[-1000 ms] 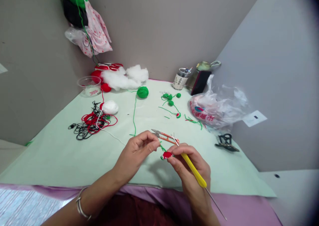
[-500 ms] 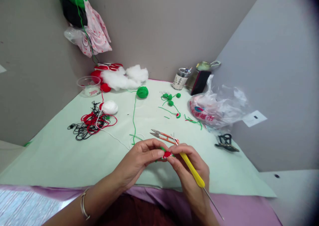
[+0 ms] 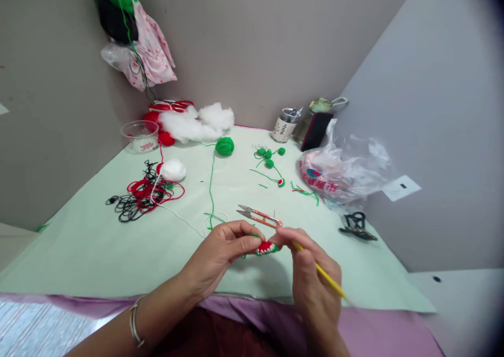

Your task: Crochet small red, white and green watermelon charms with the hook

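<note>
My left hand (image 3: 220, 252) pinches a small red, white and green crochet piece (image 3: 266, 248) just above the pale green table mat (image 3: 98, 241). My right hand (image 3: 311, 278) is closed round a yellow-handled crochet hook (image 3: 325, 277), whose front end sits at the crochet piece between my fingertips. A green yarn strand (image 3: 211, 189) runs from the work back to a green yarn ball (image 3: 224, 146). Orange thread snips (image 3: 260, 218) lie on the mat right behind my hands.
A tangle of red and black yarn (image 3: 144, 194) and a white ball (image 3: 173, 169) lie at left. White stuffing (image 3: 197, 122), a clear cup (image 3: 140, 135), a jar (image 3: 284, 125), small green pompoms (image 3: 270, 156), a plastic bag (image 3: 342, 170) and black scissors (image 3: 356, 226) ring the mat.
My left hand has come down from the yarn to the crochet piece and pinched it. My right hand has turned, swinging the hook's handle lower and flatter.
</note>
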Demonstrator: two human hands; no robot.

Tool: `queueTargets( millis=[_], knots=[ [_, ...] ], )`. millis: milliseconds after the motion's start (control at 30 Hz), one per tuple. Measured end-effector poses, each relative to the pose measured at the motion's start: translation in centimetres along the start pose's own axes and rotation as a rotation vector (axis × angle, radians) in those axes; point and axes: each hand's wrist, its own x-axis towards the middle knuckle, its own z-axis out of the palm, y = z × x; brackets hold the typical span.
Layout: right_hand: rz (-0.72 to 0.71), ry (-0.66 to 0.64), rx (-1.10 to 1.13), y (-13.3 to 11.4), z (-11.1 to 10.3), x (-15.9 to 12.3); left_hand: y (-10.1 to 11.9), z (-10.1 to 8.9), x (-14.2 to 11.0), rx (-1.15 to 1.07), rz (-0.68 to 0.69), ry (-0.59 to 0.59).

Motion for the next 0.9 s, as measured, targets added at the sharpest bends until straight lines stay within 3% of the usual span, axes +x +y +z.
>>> queueTargets(
  millis=[400,900],
  knots=[
    [-0.111,-0.109,0.020,-0.6,-0.1,0.1,0.2,0.1,0.1,0.120,0.063,0.028],
    [-0.116,-0.092,-0.027,-0.9,-0.2,0.2,0.2,-0.1,0.2,0.208,0.122,0.030]
  ],
)
